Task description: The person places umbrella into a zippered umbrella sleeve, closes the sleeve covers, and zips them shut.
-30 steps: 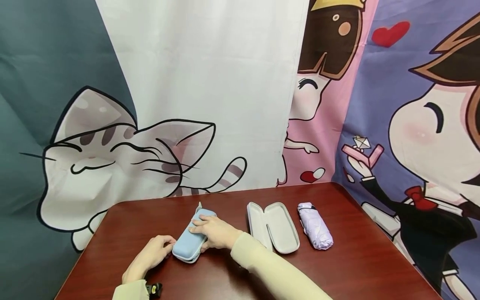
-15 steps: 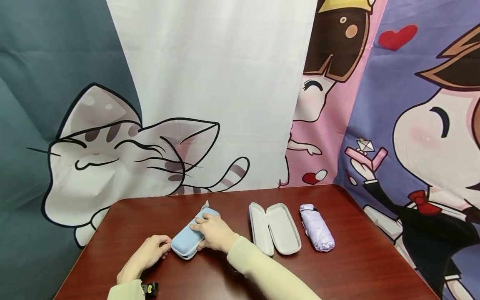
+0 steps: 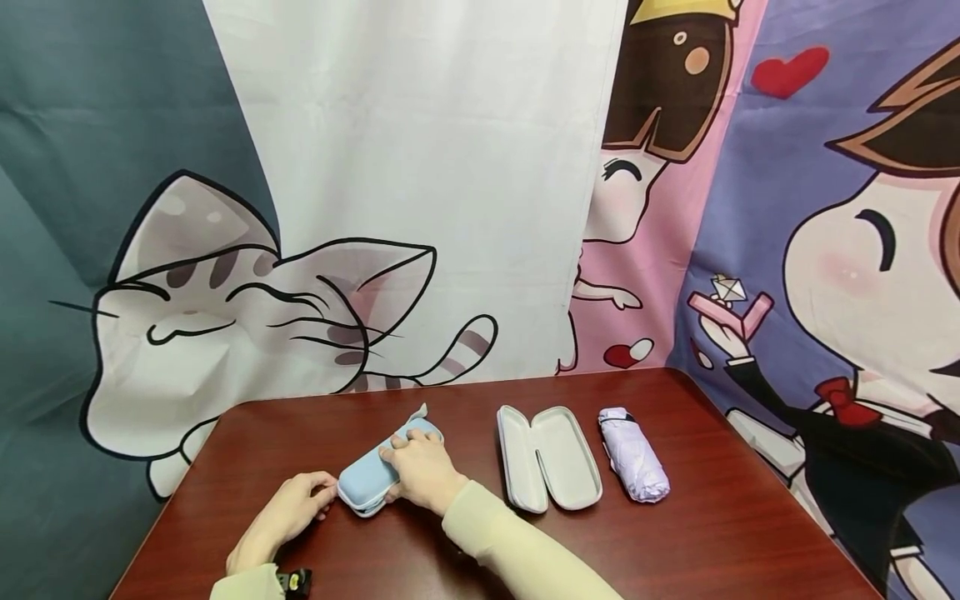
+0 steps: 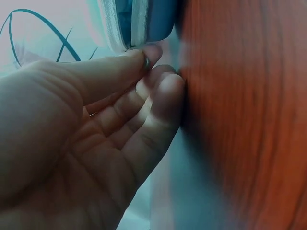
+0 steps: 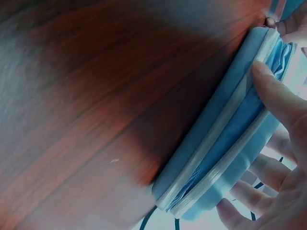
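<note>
A light-blue zip case [image 3: 366,481] lies slanted on the table. My right hand [image 3: 424,473] grips it from above, fingers spread over the lid. In the right wrist view the thumb [image 5: 276,93] presses the long side, where pale zipper tapes [image 5: 242,91] stand apart and blue lining shows between them. My left hand [image 3: 294,510] is at the near left corner of the case. In the left wrist view its thumb and forefinger pinch at the end of the zipper [image 4: 111,21]; the zipper pull itself is mostly hidden by the fingertips. A small strap [image 3: 420,411] sticks out at the far end.
Right of the blue case, a pale grey hinged case [image 3: 572,458] lies spread open. Beyond it is a folded lilac umbrella [image 3: 634,457]. The reddish-brown wooden table [image 3: 697,533] ends at the back against a printed cartoon curtain [image 3: 420,167].
The blue case has turned clockwise, its far end swinging right and its near end shifting left. My left hand has moved slightly left with the near corner; my right hand stays on the lid.
</note>
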The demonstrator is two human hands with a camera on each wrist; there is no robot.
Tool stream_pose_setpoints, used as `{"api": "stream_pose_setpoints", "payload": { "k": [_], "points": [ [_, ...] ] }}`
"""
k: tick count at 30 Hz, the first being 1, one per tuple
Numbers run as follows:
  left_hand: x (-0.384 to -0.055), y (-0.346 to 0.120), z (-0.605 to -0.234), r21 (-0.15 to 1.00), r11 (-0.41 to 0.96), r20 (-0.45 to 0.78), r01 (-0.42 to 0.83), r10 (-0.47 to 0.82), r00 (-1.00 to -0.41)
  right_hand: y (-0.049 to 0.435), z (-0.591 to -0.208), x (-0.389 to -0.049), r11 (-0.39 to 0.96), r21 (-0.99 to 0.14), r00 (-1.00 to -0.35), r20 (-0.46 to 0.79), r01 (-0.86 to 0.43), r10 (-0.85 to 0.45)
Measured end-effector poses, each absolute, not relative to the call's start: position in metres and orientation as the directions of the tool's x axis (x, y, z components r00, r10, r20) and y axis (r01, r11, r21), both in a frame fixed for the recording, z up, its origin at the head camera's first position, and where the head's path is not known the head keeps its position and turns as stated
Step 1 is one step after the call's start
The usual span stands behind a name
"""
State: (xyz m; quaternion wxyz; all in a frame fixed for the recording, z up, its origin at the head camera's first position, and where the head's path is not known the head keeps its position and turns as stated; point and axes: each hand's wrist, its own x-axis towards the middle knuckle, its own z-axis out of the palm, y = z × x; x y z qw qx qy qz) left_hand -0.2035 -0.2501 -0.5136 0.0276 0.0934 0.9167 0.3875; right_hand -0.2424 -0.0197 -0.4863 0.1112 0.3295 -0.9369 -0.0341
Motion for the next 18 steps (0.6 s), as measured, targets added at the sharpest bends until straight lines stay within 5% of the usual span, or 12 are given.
{"api": "stream_pose_setpoints", "payload": {
  "k": [18],
  "points": [
    [-0.208,-0.251,-0.516,0.735,0.672,-0.050,0.091,0.187,-0.981,-0.023,-0.475,-0.247,0.765,0.226,-0.771,0.081,-0.603,-0.632]
  ]
}}
